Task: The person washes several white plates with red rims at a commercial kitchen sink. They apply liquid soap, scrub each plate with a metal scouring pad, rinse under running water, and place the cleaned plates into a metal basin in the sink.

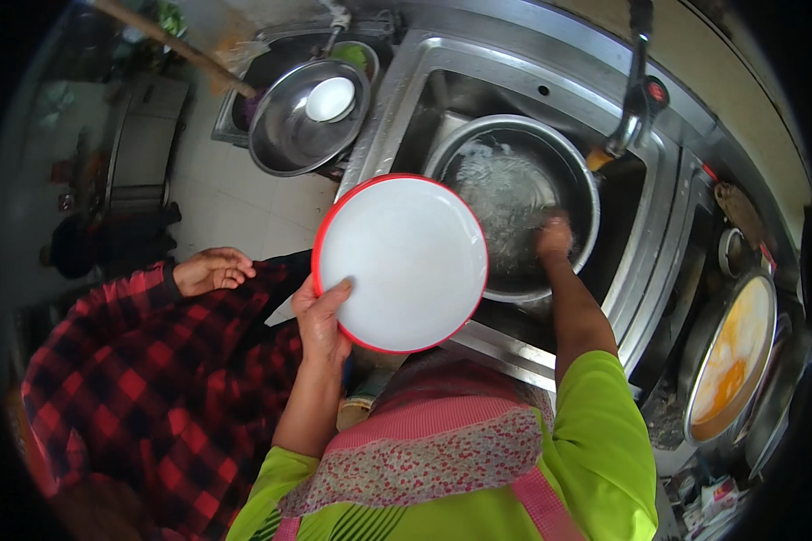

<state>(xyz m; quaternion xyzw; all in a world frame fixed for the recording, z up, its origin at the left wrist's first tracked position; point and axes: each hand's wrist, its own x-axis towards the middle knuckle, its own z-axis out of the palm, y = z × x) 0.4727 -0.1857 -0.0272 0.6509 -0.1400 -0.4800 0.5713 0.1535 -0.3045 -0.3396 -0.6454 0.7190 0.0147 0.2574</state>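
Observation:
My left hand point(321, 308) grips the lower left rim of a round white dish with a red rim point(406, 264), thumb on its inner face. The dish is held up in front of the sink's left edge and overlaps the side of a large metal basin point(589, 230). That basin sits in the stainless steel sink point(440, 88) and holds rippling water point(507, 182). Over on the basin's right side, my right hand point(556, 237) dips into the water. Its fingers are blurred and partly under water, so whether they hold anything does not show.
A faucet point(626, 128) reaches over the basin's right rim. Upper left, a steel bowl point(277, 128) holds a small white bowl point(330, 99). At right stands a pan with orange residue point(731, 358). Close on my left is a person in a checked shirt point(176, 379), one hand point(213, 270) raised.

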